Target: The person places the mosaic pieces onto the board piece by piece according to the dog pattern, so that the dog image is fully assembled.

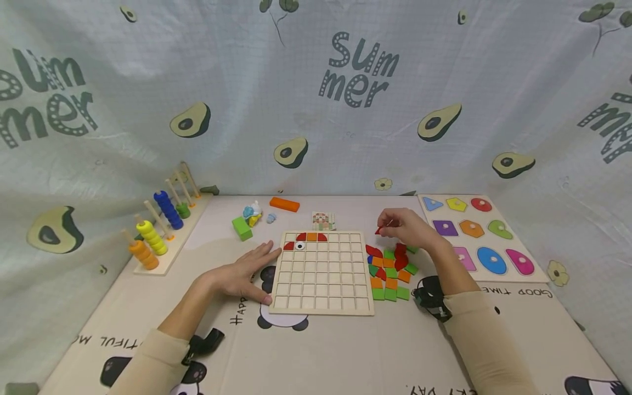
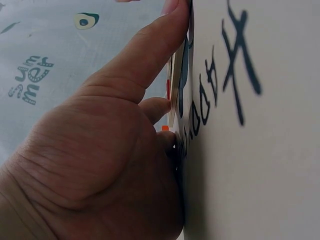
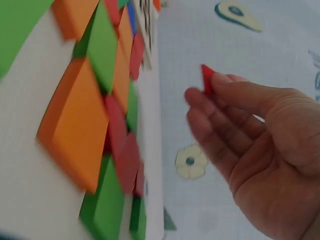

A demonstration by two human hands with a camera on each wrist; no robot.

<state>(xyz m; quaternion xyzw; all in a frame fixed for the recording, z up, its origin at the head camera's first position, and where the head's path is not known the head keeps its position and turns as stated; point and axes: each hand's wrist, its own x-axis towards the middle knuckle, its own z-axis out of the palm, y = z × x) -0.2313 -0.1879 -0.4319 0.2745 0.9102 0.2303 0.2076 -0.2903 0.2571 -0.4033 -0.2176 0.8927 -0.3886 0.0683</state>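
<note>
In the head view, a square grid board [image 1: 317,279] lies on the bench [image 1: 345,351], with 5 tiles [image 1: 311,237] set in its top 2 rows: 3 red, 1 orange and 1 with an eye. The left hand [image 1: 242,273], fingers straight and apart, touches the board's left edge. The right hand [image 1: 407,226] pinches a small red piece [image 1: 379,230] above the bench, beyond the loose tiles [image 1: 390,272] at the board's right. Farther right lies a shape puzzle [image 1: 480,242] with 9 coloured pieces; at far left stands a peg rack [image 1: 181,233]. Behind the board lie a picture card [image 1: 323,221] and an orange block [image 1: 285,204]; a green block [image 1: 242,229] is near its top-left corner.

In the left wrist view, the left hand is extended, holding nothing, fingertips against the board's edge.

In the right wrist view, thumb and fingers grip the red piece, well apart from the orange, green and red tiles.
</note>
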